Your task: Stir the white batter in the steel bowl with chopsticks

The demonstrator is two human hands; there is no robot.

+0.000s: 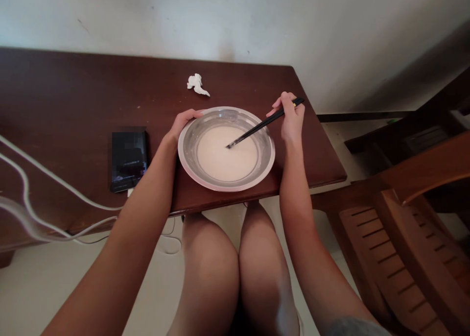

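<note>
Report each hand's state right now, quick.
Left hand: fingers on the metal bowl; whether gripping cannot be told.
Right hand: closed, holding black chopsticks, tips within the bowl's outline.

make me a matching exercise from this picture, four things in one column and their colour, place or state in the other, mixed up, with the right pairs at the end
Things
1. bowl
2. chopsticks
3. phone
4. tissue

Descriptions
A. white and crumpled, lying beyond the bowl
B. dark, lying to the left of the bowl
C. metal, with pale liquid inside
D. black, held in the right hand

Right pairs: 1-C, 2-D, 3-B, 4-A
</note>
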